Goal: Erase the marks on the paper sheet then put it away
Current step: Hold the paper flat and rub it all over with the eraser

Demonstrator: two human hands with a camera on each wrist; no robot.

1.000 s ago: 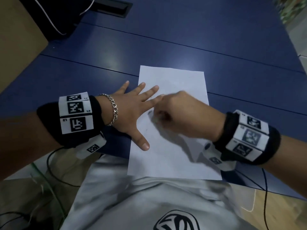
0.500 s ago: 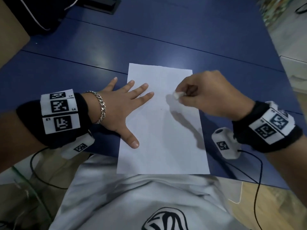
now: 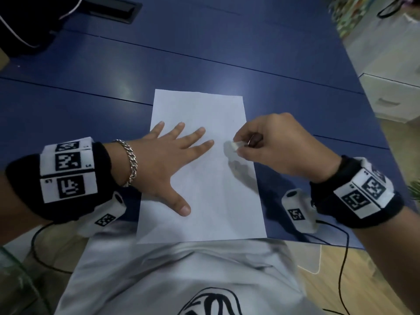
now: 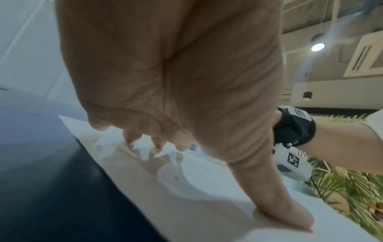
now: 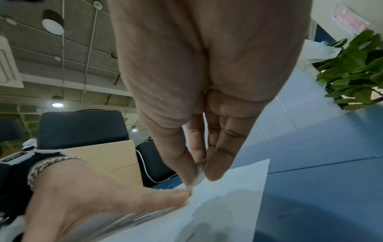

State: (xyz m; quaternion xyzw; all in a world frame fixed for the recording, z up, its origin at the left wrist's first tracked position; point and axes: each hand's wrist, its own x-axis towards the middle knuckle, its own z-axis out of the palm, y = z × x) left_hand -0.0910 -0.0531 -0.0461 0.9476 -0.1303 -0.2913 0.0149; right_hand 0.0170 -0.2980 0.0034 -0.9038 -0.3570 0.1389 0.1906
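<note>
A black bag (image 3: 20, 26) sits at ten o'clock on the blue table (image 3: 204, 53). A green plant (image 5: 356, 68) stands at two o'clock.

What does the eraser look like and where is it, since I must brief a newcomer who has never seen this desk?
On the blue table lies one white paper sheet. Over its right edge, the right hand pinches the eraser: a small white block, the only loose thing there.

Dim, bluish cast. Ceiling lamp (image 4: 318, 47) overhead; glare patch on desk (image 3: 123, 88). Wrist views blurred, edges bowed.
</note>
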